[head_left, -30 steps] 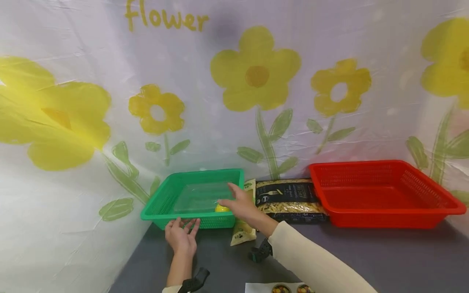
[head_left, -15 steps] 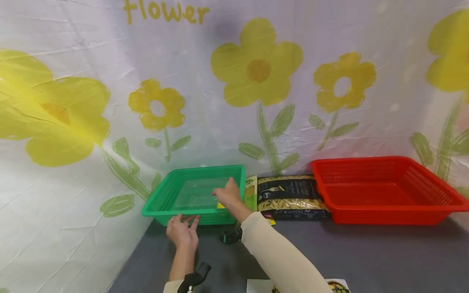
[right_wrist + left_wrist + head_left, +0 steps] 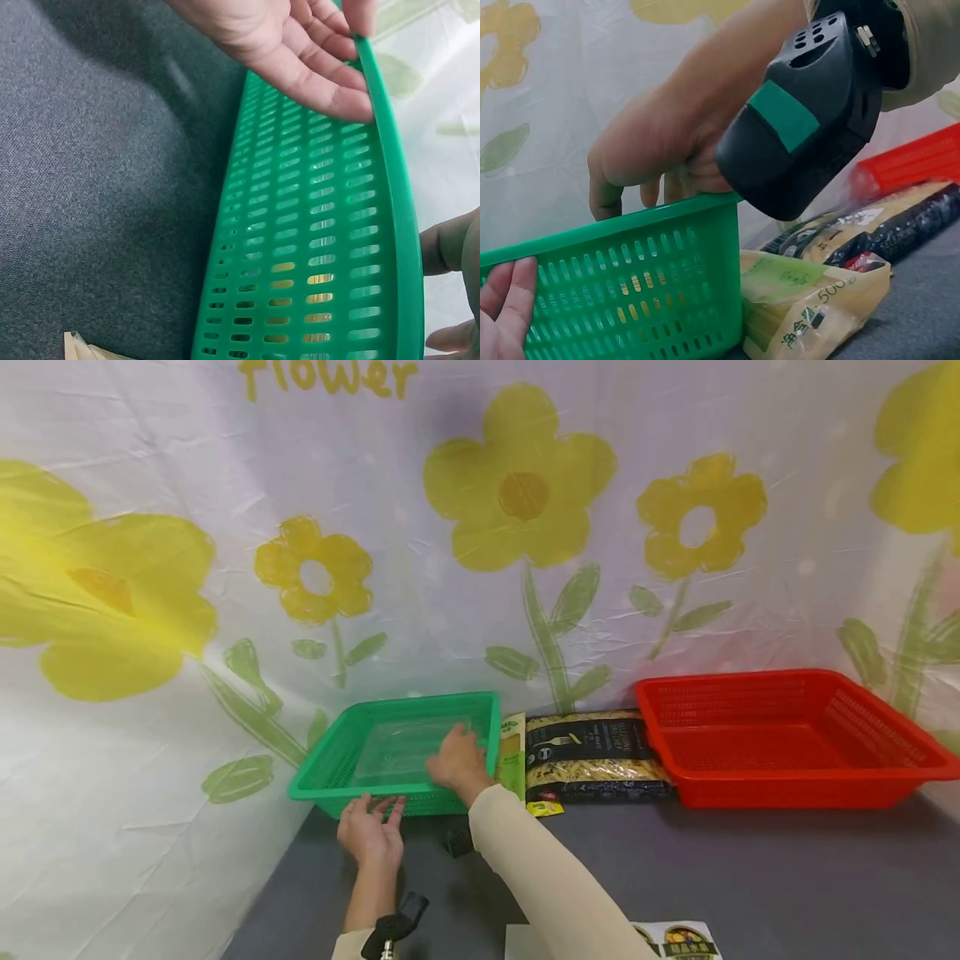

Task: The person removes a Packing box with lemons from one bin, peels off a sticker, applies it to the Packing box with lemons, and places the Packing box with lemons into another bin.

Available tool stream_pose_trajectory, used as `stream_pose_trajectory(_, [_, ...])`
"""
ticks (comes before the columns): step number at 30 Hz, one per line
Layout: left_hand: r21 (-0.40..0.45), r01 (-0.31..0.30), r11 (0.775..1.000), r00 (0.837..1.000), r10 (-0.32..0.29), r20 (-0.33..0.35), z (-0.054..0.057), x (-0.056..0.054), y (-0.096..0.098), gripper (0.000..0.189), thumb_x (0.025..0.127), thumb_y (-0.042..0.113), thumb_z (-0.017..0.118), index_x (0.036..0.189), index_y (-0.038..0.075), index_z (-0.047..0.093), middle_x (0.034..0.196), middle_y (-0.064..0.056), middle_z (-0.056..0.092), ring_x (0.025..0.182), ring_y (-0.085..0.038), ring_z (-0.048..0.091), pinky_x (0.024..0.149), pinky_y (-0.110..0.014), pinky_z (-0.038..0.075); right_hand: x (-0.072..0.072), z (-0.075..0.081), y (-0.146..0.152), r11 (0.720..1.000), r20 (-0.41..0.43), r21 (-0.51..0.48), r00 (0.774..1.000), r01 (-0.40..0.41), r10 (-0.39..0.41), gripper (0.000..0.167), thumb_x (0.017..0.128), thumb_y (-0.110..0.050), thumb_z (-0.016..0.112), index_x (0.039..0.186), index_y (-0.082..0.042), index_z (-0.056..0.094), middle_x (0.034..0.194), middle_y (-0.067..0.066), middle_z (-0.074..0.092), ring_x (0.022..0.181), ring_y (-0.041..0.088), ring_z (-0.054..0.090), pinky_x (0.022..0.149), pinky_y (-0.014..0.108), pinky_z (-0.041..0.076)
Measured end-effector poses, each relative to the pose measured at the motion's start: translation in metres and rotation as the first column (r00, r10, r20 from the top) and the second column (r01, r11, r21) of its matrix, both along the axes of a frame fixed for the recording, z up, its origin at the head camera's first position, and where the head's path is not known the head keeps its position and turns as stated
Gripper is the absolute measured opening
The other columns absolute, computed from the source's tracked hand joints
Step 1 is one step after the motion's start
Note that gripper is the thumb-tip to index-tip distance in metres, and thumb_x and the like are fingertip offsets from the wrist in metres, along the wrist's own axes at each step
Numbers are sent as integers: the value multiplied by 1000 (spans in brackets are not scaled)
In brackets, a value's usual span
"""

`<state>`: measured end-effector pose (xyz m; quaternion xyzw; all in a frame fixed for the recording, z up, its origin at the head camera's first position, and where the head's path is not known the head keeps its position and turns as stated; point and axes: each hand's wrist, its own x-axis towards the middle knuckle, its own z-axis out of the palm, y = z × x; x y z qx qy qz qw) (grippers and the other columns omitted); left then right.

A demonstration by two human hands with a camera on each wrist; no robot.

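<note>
My left hand pinched the near rim of the green basket; my right hand, since lowered inside, masked from above the yellow item, visible through right-end slots; that hand's grip could not be told, so the reach appeared complete, hold unconfirmed.

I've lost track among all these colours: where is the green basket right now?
In the head view, the green basket sits left of centre on the dark table, left of the yellow-green packet, with the left hand at its near rim.
</note>
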<state>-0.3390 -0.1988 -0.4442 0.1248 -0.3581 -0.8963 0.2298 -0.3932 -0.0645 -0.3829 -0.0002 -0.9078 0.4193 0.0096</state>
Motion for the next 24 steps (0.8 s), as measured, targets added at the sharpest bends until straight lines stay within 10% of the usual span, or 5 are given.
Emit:
stream_pose_trajectory(16, [4, -29, 1000, 1000, 29, 6, -4, -1, 0, 14, 108, 16, 46, 117, 5, 43, 108, -13, 42, 77, -23, 61, 85, -43, 58, -2, -5, -8, 997, -48, 37, 997, 69, -67, 78, 98, -26, 65, 157, 4, 23, 149, 31, 37, 89, 38, 64, 66, 44, 54])
stream_pose_trajectory(24, [0, -64, 998, 998, 64, 2, -6, -2, 2, 10, 108, 16, 47, 110, 6, 46, 107, -13, 42, 75, -23, 61, 83, -42, 59, -4, -4, -7, 997, -23, 65, 999, 45, -43, 49, 99, -27, 61, 130, 11, 53, 101, 20, 60, 76, 31, 61, 63, 42, 52])
